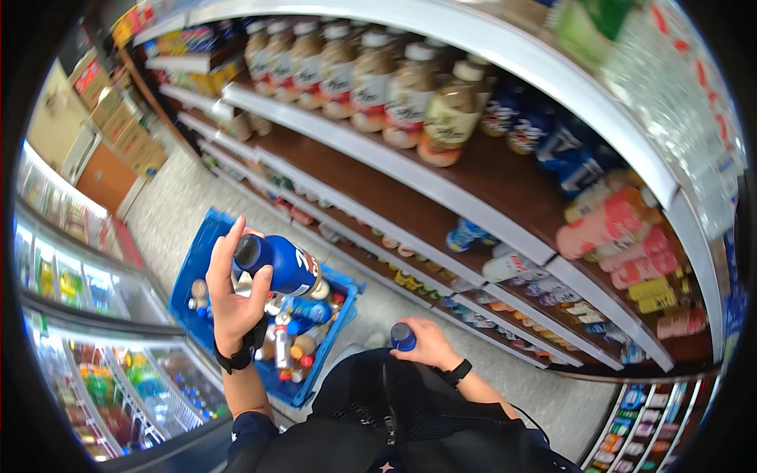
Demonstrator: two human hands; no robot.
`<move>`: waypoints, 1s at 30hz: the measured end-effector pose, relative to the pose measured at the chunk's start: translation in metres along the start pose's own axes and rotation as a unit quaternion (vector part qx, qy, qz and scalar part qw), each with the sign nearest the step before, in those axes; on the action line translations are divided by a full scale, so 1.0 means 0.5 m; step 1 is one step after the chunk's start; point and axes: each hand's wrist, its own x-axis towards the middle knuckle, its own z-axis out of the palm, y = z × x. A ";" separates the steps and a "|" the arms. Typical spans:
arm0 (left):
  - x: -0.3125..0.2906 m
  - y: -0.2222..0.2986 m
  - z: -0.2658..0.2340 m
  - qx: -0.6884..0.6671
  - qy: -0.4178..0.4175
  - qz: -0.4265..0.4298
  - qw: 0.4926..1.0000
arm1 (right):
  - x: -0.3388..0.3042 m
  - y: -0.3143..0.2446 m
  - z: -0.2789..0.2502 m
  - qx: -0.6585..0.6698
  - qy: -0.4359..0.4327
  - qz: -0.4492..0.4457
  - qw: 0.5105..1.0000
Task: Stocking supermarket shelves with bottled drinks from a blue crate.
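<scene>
Gripping a blue bottle sideways in the left hand above the crate, base visible, while the right hand is clasping another bottle near the lap.

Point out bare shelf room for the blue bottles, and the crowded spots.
Free: the brown shelf board below the tan bottle row and left of the pink bottles. Crowded: the blue crate and the lower shelves.
</scene>
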 end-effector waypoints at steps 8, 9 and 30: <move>0.229 0.239 0.289 0.008 -0.113 0.220 0.969 | -0.115 0.106 -0.176 0.074 0.105 0.067 0.989; 0.246 0.255 0.328 0.001 -0.109 0.236 0.966 | -0.128 0.119 -0.192 0.075 0.129 0.061 0.987; 0.439 0.266 0.785 0.301 -0.130 0.316 0.890 | -0.320 0.346 -0.328 0.130 0.275 0.175 0.936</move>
